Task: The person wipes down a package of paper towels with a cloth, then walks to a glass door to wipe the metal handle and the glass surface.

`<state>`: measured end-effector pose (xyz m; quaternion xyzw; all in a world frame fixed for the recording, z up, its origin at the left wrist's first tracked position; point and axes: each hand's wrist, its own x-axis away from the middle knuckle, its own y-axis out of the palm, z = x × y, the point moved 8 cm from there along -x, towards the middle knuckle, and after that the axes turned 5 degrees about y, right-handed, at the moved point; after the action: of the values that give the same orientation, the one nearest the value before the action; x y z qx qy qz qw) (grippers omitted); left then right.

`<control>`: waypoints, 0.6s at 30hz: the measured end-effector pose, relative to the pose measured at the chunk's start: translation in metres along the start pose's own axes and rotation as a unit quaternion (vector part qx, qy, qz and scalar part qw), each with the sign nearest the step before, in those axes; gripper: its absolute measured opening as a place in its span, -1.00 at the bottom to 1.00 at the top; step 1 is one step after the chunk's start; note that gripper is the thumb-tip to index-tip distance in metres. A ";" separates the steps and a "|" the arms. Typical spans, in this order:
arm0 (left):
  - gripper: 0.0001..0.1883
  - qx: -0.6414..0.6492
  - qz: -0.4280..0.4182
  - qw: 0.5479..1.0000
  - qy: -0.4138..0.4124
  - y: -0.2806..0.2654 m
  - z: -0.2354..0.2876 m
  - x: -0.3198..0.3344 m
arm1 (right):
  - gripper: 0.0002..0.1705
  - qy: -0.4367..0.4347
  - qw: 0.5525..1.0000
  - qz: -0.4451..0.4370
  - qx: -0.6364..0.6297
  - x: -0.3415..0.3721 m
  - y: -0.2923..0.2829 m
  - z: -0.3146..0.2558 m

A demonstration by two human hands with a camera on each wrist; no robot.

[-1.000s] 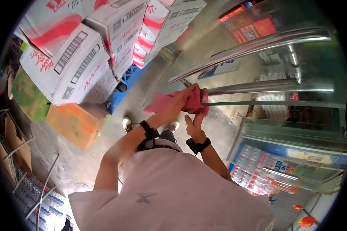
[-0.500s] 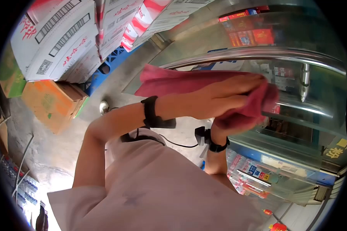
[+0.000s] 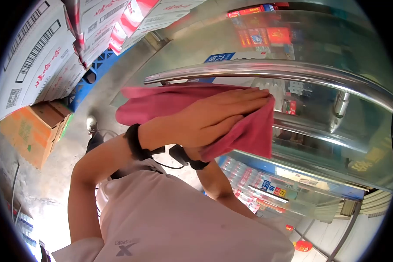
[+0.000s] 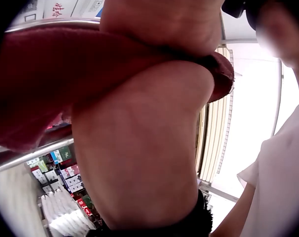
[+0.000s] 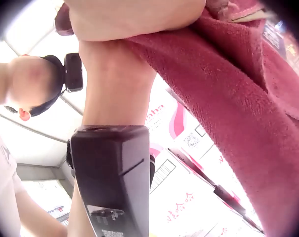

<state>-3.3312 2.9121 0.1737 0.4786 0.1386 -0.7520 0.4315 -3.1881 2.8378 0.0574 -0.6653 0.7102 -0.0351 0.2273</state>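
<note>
A pink towelling cloth (image 3: 161,102) stretches leftward under my left hand (image 3: 214,115) and overlaps the lower chrome handle bar (image 3: 318,133) of a glass door. In the head view that hand lies on the cloth with long, straight fingers and the thumb spread apart. Of my right hand (image 3: 193,153) only a sliver by the wrist strap shows; the left hand and cloth hide its fingers. Close skin and the hanging cloth (image 5: 223,108) fill much of the right wrist view. The left wrist view has the cloth (image 4: 50,84) dark and bunched between areas of skin.
An upper chrome bar (image 3: 266,70) runs just above the hands. White cartons (image 3: 43,61) are stacked at the upper left by a blue pallet (image 3: 81,87), with an orange carton (image 3: 35,131) on the floor. Wrapped bottles (image 3: 244,174) stand behind glass below right.
At first both hands bunched the cloth near the bars' left end. They moved right along the lower bar, then partly back left; the left hand has flattened and the cloth has spread out.
</note>
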 end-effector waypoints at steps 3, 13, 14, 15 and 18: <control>-0.45 0.005 0.002 1.000 -0.022 -0.009 -0.011 0.022 | -0.19 -0.003 1.000 -0.004 0.018 -0.001 0.020 0.006; -0.38 -0.142 0.073 0.959 -0.232 -0.045 -0.070 0.164 | -0.22 0.007 0.994 0.050 0.101 -0.011 0.094 0.006; -0.38 -0.144 0.075 0.958 -0.234 -0.045 -0.069 0.170 | -0.22 0.010 0.993 0.056 0.105 -0.007 0.091 0.010; -0.41 -0.205 0.095 0.943 -0.246 -0.050 -0.065 0.173 | -0.22 0.014 0.992 0.063 0.107 -0.002 0.085 0.017; -0.49 -0.228 0.179 0.919 -0.266 -0.055 -0.065 0.187 | -0.34 0.058 0.996 0.070 0.001 0.012 0.057 0.067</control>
<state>-3.3665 2.8887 -0.0270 0.1667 0.0982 -0.7097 0.6774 -3.2161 2.8496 -0.0259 -0.6107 0.7670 -0.0579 0.1881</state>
